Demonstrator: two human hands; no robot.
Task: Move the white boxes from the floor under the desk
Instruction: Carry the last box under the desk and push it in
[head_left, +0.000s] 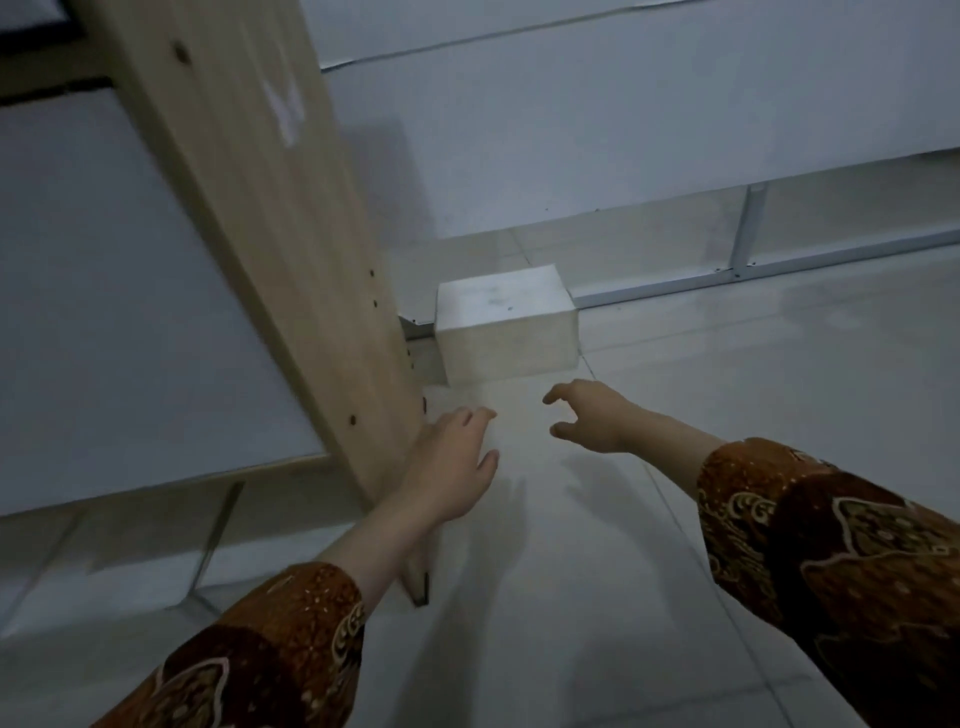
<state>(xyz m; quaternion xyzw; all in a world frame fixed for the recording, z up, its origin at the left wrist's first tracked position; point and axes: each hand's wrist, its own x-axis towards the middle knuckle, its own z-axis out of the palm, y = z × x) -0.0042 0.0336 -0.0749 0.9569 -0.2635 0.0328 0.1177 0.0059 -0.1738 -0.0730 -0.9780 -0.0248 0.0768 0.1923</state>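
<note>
One white box (506, 325) stands on the tiled floor beside the desk's wooden side panel (260, 234), close to the wall. Both hands are stretched toward it and stop short of it. My left hand (452, 462) hovers next to the panel's lower edge, fingers spread, holding nothing. My right hand (589, 415) is a little below and to the right of the box, fingers curled apart and empty. Brown patterned sleeves cover both forearms.
A white metal rail (779, 275) runs along the floor at the wall behind the box, with an upright post (745, 228). The white wall rises behind. Pale tiled floor (571, 597) spreads to the right and toward me.
</note>
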